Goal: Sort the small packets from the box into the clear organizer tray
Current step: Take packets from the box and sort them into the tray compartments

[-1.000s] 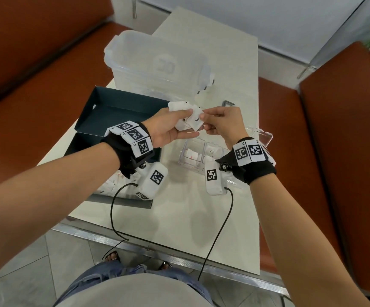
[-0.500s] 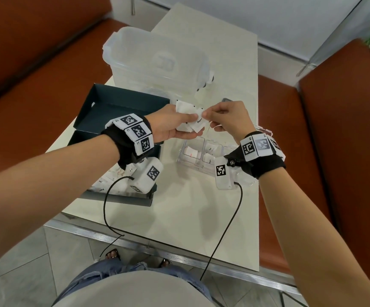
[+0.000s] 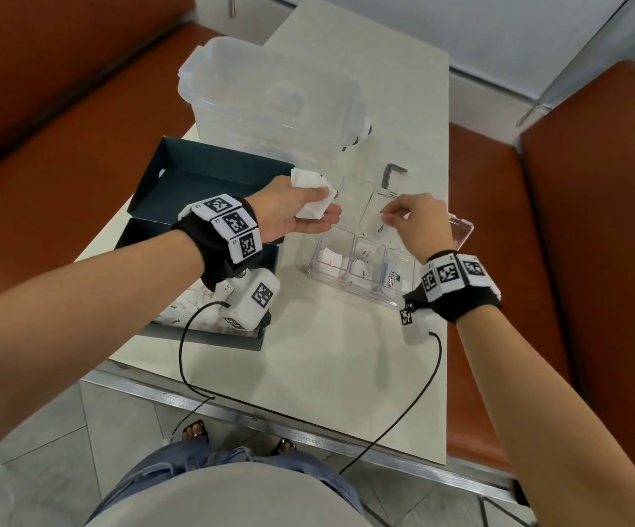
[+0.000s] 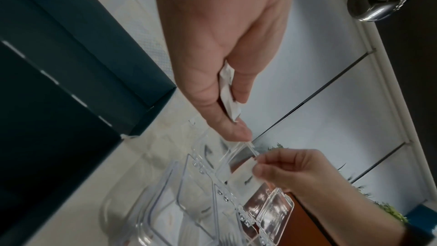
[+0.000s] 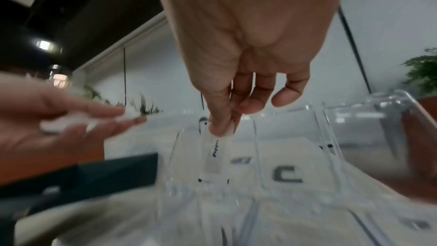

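Clearly, our right hand (image 3: 420, 222) pinches one small white packet (image 3: 381, 229) between thumb and fingertip, its grip clamped on the packet's top edge, and the packet hangs just above the clear organizer tray (image 3: 350, 289). From the right wrist the packet (image 5: 215, 154) shows dark printing too blurred for us to read. Our left hand (image 3: 296, 211), at about nine o'clock from the right hand, has its grip closed round a bunch of white packets (image 3: 310, 195); how many it holds we cannot tell, since the fingers cover most of them. From the left wrist only a thin white edge of that bunch (image 4: 229, 92) shows between thumb and fingers.

The tray sits on the pale desk (image 3: 331, 359), its hinged lids raised toward twelve o'clock. Its compartments already hold packets, but the clear walls and glare make their count hard to judge. The dark box (image 3: 198, 180) lies at nine o'clock from the tray, its lid open; our left forearm and wrist camera cover most of its contents, and only a few white packets in the box (image 3: 179, 310) peep out at its near end. A frosted plastic container (image 3: 274, 104) stands at twelve o'clock behind the box, its contents unclear.
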A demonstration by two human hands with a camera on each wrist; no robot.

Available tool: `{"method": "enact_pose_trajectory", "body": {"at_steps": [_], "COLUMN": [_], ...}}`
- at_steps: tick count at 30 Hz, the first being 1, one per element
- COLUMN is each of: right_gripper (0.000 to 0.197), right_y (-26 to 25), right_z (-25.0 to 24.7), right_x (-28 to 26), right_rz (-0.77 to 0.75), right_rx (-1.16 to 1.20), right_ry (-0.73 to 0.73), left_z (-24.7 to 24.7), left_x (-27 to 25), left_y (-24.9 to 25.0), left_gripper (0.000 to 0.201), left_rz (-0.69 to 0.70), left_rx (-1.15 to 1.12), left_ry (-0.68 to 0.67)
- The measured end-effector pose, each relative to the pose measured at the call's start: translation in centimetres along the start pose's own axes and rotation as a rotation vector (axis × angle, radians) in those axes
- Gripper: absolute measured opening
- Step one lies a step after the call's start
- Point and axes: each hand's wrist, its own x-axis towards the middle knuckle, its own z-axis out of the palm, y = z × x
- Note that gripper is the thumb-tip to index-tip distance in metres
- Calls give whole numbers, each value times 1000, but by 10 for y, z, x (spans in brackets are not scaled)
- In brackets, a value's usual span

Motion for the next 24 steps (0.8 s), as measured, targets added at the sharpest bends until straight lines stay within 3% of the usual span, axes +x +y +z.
{"method": "enact_pose_trajectory", "body": {"at_steps": [6,18,24], "right_gripper": [17,17,22], "right_y": [9,13,17], "right_z": [29,31,46], "right_x": [-10,-19,-22], "right_rz": [-107,-197,-187], "right_rx": [-253,-328,-424], "right_ry": [-83,86,-70], "left_z": [3,1,5], "left_x": [-2,-6,-7], "left_y": [1,0,-1], "left_gripper": [22,31,32], "left_rz": [-3,-14,-23], "left_rx": [-7,-26,-23], "left_ry": [12,23,8]}}
